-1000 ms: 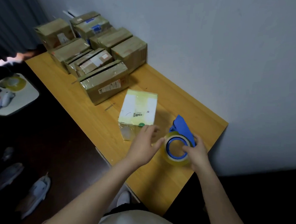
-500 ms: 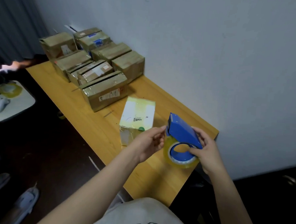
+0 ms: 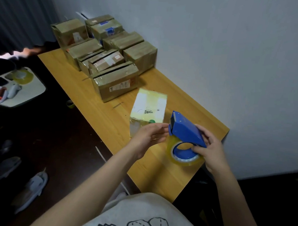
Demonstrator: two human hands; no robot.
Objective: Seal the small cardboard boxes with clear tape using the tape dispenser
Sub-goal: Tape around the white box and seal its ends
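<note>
Right grip (image 3: 210,150) curling round blue tape dispenser (image 3: 187,132), holding it over bench (image 3: 159,168); fingertips partly hiding behind it. Left grip (image 3: 148,135) reaching to dispenser mouth, covering near corner of small box (image 3: 149,106) standing on bench; whether it is pinching clear tape, cannot tell.

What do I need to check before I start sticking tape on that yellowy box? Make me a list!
1. Tape dispenser gripped in the right hand: ok.
2. Tape roll loaded on it: ok.
3. Loose tape end ready to pull: cannot tell.
4. Left hand free, open by the dispenser's front: ok.
5. Yellowish box resting on the table, close by: ok.
</note>
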